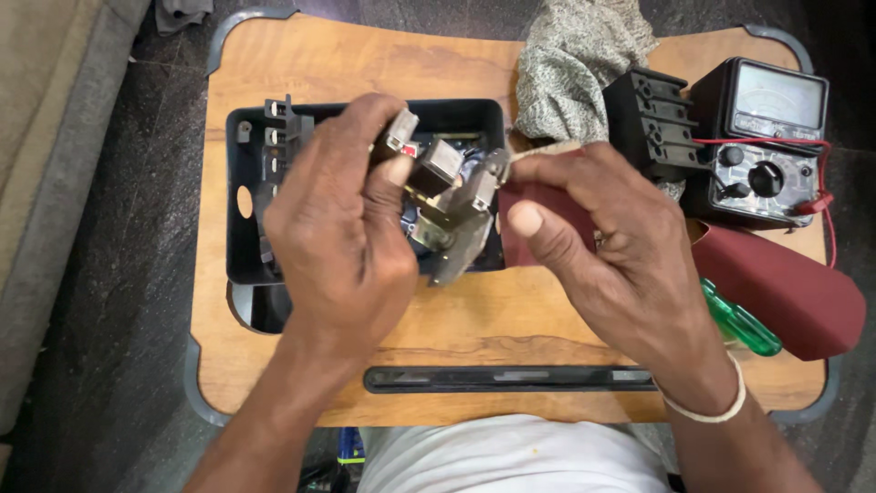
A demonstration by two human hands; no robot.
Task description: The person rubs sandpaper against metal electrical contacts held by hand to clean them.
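Note:
My left hand (342,228) grips a small metal switch assembly (449,215) with grey brackets and contact tabs, held above a black plastic housing (246,192). My right hand (607,242) pinches a folded strip of dark red sandpaper (547,205) between thumb and fingers, with its edge pressed against a metal contact (497,164) of the assembly. Both hands meet over the middle of a small wooden lap table (347,64).
A grey knitted cloth (570,64) lies at the back. A black terminal block (652,119) and a black analogue multimeter (762,137) with red leads stand at the right. A larger dark red sandpaper sheet (789,292) and a green-handled screwdriver (744,321) lie beside my right wrist.

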